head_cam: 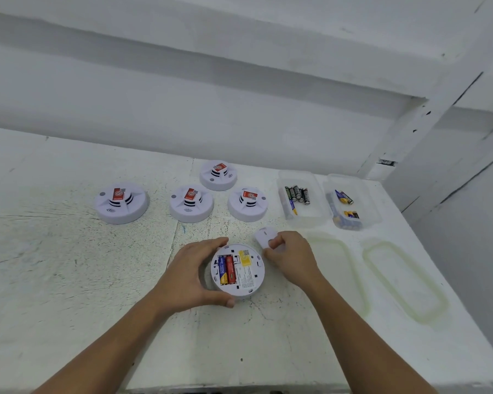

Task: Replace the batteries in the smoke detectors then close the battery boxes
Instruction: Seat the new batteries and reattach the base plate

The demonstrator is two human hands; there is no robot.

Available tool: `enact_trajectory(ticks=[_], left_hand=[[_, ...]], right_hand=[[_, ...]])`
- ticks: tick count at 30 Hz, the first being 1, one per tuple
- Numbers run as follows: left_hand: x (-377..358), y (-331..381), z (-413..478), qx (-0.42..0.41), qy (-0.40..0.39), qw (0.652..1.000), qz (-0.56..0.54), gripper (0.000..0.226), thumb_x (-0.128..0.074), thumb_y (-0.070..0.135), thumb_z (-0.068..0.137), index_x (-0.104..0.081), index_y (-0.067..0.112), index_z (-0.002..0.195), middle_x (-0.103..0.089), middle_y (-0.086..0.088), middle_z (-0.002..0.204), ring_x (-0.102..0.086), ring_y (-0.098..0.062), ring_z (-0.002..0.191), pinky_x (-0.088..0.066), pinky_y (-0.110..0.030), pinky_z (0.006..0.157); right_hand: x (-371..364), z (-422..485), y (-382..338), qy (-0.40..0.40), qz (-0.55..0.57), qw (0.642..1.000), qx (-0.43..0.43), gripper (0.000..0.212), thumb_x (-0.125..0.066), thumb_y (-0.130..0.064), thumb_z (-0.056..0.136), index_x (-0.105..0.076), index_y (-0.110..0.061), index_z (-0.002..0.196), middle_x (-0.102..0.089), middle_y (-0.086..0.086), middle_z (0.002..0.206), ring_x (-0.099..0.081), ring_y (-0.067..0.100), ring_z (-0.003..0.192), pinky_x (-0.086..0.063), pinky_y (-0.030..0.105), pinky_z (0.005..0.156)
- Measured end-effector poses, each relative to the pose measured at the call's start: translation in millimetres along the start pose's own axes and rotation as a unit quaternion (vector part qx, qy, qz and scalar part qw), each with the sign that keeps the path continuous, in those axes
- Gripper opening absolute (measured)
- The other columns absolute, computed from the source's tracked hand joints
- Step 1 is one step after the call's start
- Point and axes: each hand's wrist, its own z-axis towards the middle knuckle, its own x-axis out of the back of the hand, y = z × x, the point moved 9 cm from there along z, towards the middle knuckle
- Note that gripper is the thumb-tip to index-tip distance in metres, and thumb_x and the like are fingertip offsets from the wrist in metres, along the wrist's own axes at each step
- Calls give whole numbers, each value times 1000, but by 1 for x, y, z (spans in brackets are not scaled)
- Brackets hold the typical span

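While my left hand (192, 275) wraps around the side of the smoke detector (237, 270) lying on its face near the middle of the table (69, 265), my right hand (289, 257) pinches the little white battery cover (265, 237) just beside it, up and to the right. Its battery box is open, and I can see a blue and yellow battery (223, 271) next to a red one (230, 269) inside. Four more smoke detectors (191, 203) sit farther back, set apart from each other, with bare table between them and my hands. To the right stand two clear tubs, one with dark batteries (296, 193) and one with blue and yellow batteries (344, 198). Their two lids (404, 280) lie flat in front of them, close to the table's right edge. Lots of open room is on the left side. This tabletop is white, scratched and speckled. Behind it is a plain white wall (211, 95) with a post in the right corner.
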Motion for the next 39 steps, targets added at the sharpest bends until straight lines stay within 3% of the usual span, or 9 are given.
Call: enact_trajectory(ticks=[3,8,11,15,19,23,28,33,39], left_hand=[[1,-5,-1,0,10,1000,-27,107,-87,66,36,-48,38,132,-51,25,125,-46,1,119,-42,-37,102],[3,-3,-1,-5,15,999,-41,103,-89,61,36,-52,35,128,-55,22,118,-51,2,111,-46,-34,97],[3,-4,0,-3,13,998,-53,99,-89,59,35,-54,36,125,-57,21,115,-54,0,108,-48,-33,94],[4,-6,-1,5,15,997,-75,94,-93,51,35,-56,37,120,-58,20,112,-57,-1,105,-50,-32,91],[6,-9,-1,9,19,996,-83,90,-95,43,35,-57,38,117,-59,20,112,-57,0,105,-49,-29,92],[7,-8,-1,11,20,996,-89,88,-96,40,36,-57,41,115,-60,21,112,-57,2,105,-48,-25,92],[7,-11,0,20,18,995,-95,87,-96,38,37,-57,42,114,-60,20,114,-57,4,105,-48,-23,92],[7,-12,0,26,19,995,-95,87,-97,33,39,-59,35,117,-61,20,113,-57,5,104,-47,-17,88],[8,-11,0,24,20,995,-92,86,-96,34,39,-59,36,116,-61,20,112,-57,4,103,-48,-19,88]], right_hand=[[3,-3,0,-25,97,995,-17,14,-73,-16,79,-66,-6,85,-66,0,95,-56,9,87,-38,13,63],[7,-16,-23,-93,199,975,7,7,-77,-11,74,-70,-13,75,-64,-6,113,-61,8,104,-48,24,81],[6,-27,-44,-138,152,977,66,13,-79,-13,72,-69,-22,72,-62,-15,117,-63,14,101,-54,34,86],[-3,-44,-65,-188,38,969,155,14,-77,-15,71,-69,-21,81,-59,-18,124,-55,4,113,-45,21,91],[-10,-57,-77,-212,-50,951,221,18,-75,-14,73,-68,-18,88,-56,-14,131,-48,4,119,-39,25,98],[-16,-59,-80,-223,-97,937,251,20,-74,-11,72,-67,-17,90,-54,-11,134,-47,8,119,-39,24,96],[-22,-57,-81,-222,-155,919,286,19,-73,-12,75,-65,-15,92,-52,-12,137,-44,7,120,-23,-2,84],[-25,-56,-83,-231,-167,912,294,16,-72,-16,77,-66,-16,92,-50,-13,138,-42,4,122,-28,11,91],[-25,-56,-86,-239,-181,903,309,16,-71,-15,79,-67,-15,94,-50,-12,139,-43,4,121,-25,2,86]])
